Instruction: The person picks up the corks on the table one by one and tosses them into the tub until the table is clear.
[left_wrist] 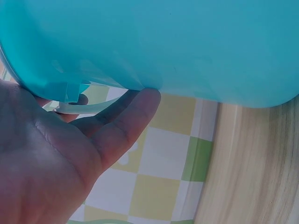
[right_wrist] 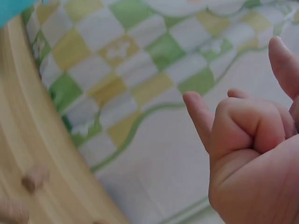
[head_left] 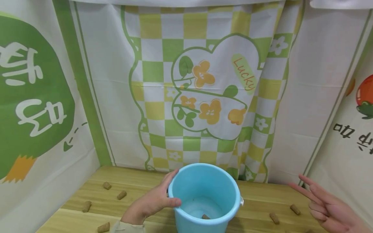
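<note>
My left hand (head_left: pixel 157 202) grips the left side of a light blue bucket (head_left: pixel 204 223), its thumb over the rim and the other fingers along the outside. In the left wrist view, fingers (left_wrist: pixel 126 126) lie against the bucket wall beside the white handle (left_wrist: pixel 88 107). A cork (head_left: pixel 205 216) lies in the bucket, partly hidden by the near rim. Off to the right, my right hand (head_left: pixel 330 207) is in the air with nothing in it. Two of its digits stick out and the rest are bent in. Corks (head_left: pixel 274 218) lie on the table near it.
Several corks (head_left: pixel 87 206) are scattered on the wooden table (head_left: pixel 145 179) left of the bucket. A checked cloth backdrop (head_left: pixel 154 123) hangs right behind the bucket. Printed fabric walls (head_left: pixel 38 81) close in the left and right sides.
</note>
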{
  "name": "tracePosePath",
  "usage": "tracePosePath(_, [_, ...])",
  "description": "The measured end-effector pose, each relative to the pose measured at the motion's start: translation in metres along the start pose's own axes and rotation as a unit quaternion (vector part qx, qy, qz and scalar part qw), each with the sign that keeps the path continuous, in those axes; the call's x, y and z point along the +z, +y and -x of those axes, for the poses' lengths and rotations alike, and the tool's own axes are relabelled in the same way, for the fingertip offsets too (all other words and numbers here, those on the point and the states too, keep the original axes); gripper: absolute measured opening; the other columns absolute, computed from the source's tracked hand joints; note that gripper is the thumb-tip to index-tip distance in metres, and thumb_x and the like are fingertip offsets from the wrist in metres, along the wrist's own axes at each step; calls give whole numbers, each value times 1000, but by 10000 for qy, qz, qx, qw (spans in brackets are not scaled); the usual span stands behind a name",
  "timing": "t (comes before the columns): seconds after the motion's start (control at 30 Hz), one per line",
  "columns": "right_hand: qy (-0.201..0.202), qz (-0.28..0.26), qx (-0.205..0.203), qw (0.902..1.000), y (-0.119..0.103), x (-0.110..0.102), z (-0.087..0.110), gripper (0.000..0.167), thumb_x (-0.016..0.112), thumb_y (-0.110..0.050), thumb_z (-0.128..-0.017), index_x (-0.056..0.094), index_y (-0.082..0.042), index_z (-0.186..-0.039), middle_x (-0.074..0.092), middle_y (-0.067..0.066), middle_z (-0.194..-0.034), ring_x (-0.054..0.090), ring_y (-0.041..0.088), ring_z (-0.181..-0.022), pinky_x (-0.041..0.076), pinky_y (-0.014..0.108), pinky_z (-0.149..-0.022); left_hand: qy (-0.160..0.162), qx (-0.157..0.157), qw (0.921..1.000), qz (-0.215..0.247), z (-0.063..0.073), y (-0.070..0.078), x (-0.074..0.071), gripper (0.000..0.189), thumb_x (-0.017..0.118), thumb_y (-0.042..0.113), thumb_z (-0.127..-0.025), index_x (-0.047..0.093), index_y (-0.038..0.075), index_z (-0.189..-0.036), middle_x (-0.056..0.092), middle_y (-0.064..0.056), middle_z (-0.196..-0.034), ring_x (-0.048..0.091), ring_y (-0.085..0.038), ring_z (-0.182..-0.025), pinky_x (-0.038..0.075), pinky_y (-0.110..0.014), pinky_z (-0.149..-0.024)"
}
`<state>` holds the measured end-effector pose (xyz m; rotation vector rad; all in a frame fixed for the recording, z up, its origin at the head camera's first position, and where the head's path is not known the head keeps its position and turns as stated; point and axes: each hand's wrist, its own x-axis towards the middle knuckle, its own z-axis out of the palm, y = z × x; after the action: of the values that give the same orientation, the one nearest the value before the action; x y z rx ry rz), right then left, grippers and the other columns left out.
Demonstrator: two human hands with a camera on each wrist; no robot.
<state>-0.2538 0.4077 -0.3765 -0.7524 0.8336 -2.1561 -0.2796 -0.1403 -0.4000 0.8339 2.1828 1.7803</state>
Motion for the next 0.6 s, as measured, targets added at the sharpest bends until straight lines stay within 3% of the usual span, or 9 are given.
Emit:
tracePosePath(0.27, [744, 275, 435, 9959, 0, -33, 43, 63, 4, -44, -109, 60, -39, -137, 50, -5, -146, 13, 14, -56, 21, 29, -55, -11, -38, 10000, 27, 0, 1, 1, 111, 83, 47, -79, 12, 21, -161, 19, -13, -155, 45, -38, -124, 46, -43, -93])
tracePosePath(0.47, [630, -74, 465, 9969, 12, -58, 66, 60, 9, -47, -109, 60, -33, -137, 50, -3, -147, 15, 9, -57, 23, 29, -58, -56, -36, 9999, 101, -1, 2, 2, 111, 83, 47, -79, 12, 23, -160, 18, -13, -155, 44, -39, -125, 46, -43, -94])
tracePosePath(0.57, [1054, -167, 688, 9919, 15, -70, 77, 52, 20, -48, -109, 64, -32, -131, 55, -3, -142, 23, 8, -60, 30, 30, -62, -73, -45, 9999, 122, 0, 3, 2, 110, 83, 48, -79, 12, 24, -160, 18, -13, -155, 44, -39, -125, 46, -43, -94])
tracePosePath(0.6, [1283, -110, 797, 9885, 16, -74, 80, 44, 23, -50, -109, 58, -44, -134, 57, -5, -139, 35, 7, -63, 37, 30, -68, -67, -50, 9999, 119, 0, 3, 2, 111, 83, 48, -79, 12, 24, -160, 18, -13, -155, 45, -39, -125, 46, -43, -94])
